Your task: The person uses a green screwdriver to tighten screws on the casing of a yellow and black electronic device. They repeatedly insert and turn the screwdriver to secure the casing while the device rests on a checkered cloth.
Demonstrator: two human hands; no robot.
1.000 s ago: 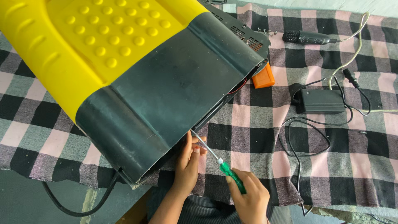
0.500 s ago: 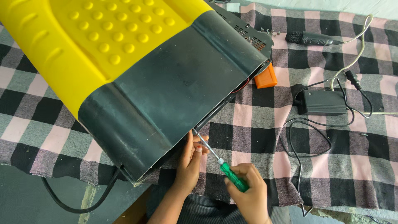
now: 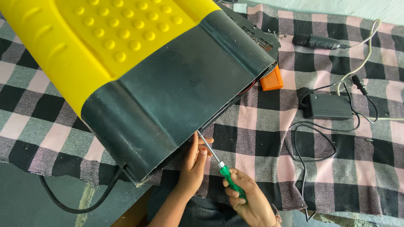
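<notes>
right hand (image 3: 248, 199): closed on green screwdriver (image 3: 229, 178), tip set at casing (image 3: 168, 88) edge | left hand (image 3: 194, 162): fingers pressed against casing underside, nothing gripped | casing laid on checked cloth (image 3: 261, 147) | adapter (image 3: 328, 106) and cables beyond

A black power adapter (image 3: 327, 106) with cables, an orange block (image 3: 271, 80) and a black rotary tool (image 3: 315, 41) lie on checked cloth (image 3: 261, 138).

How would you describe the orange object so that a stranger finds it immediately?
Start at the big yellow and dark casing lying on the checked cloth. Follow its dark lower edge up to the right corner: the small orange block sticks out from beneath it. It is the only orange thing; the neighbouring adapter is black.
</notes>
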